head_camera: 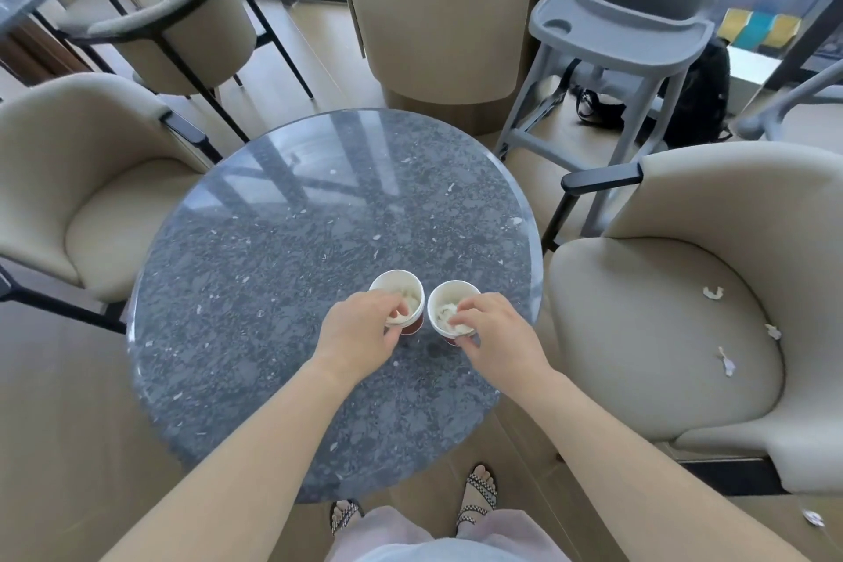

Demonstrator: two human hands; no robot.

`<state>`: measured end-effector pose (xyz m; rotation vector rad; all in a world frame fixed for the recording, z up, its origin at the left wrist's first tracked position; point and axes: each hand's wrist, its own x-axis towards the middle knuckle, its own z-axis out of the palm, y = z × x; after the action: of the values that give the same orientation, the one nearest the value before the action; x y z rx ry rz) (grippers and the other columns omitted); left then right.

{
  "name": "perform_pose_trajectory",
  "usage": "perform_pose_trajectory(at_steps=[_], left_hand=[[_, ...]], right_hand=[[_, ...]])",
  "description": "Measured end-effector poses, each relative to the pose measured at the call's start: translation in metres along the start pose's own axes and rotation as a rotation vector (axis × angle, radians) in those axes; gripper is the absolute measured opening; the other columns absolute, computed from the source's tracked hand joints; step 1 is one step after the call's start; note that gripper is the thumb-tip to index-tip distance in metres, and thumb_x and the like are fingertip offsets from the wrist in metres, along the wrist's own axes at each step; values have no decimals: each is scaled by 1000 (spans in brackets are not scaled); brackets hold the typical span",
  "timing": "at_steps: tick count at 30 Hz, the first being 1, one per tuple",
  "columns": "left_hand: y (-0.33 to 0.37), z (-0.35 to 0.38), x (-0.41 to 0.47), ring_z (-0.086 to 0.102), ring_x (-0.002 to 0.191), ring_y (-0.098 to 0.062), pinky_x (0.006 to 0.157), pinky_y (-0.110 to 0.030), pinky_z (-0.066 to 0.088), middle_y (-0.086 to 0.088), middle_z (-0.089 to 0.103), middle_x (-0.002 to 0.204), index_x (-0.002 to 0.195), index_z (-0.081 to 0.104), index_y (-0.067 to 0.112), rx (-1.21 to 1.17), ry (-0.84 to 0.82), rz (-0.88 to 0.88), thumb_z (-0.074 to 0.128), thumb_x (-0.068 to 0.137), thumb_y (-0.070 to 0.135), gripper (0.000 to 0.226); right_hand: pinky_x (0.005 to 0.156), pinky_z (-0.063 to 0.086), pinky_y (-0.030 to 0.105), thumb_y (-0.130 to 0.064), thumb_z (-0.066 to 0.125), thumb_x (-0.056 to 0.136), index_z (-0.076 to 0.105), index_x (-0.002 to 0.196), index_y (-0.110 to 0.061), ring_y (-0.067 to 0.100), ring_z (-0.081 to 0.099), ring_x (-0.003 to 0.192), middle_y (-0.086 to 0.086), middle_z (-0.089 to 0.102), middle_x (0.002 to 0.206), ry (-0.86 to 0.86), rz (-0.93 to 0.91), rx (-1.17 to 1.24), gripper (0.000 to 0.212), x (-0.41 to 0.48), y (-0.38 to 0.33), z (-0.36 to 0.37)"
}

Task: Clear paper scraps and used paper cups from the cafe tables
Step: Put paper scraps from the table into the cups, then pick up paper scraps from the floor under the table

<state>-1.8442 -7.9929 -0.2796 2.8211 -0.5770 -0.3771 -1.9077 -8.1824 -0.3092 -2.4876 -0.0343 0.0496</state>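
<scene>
Two red paper cups with white insides stand side by side on the round grey stone table (273,242), near its front. My left hand (360,333) pinches white paper scraps at the near rim of the left cup (397,287). Over the right cup (449,294), my right hand (490,333) holds a crumpled white scrap (456,324) at the cup's mouth. Both cups contain white paper. Small white bits, such as one scrap (515,221) near the right edge, dot the tabletop.
Beige armchairs flank the table on the left (91,196) and right (684,333); three paper scraps (711,292) lie on the right seat. A grey high chair (616,32) and a black bag stand behind. A scrap (814,517) lies on the floor at far right.
</scene>
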Motion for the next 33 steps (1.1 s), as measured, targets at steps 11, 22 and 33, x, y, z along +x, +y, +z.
perform_pose_trajectory(at_steps=[11,22,33], left_hand=[[-14,-10,-43,52,103,-14,79,-29,46,10,56,111,104,60,28,-96,45,141,56,86,30,18],[-96,-14,-157,54,100,-12,81,-29,47,10,57,110,106,59,29,-161,25,388,56,88,37,20],[-133,0,-262,55,89,-10,76,-34,50,17,55,91,107,56,31,-252,-15,465,57,87,34,20]], right_hand=[[80,44,26,-22,64,83,66,98,-22,15,51,99,-8,63,101,171,77,37,15,-43,-46,11],[85,36,20,-22,62,85,66,101,-18,17,53,100,-2,62,105,282,220,-17,18,-154,-158,83],[84,39,22,-23,62,85,66,100,-20,16,52,98,-4,61,105,328,352,5,17,-256,-229,134]])
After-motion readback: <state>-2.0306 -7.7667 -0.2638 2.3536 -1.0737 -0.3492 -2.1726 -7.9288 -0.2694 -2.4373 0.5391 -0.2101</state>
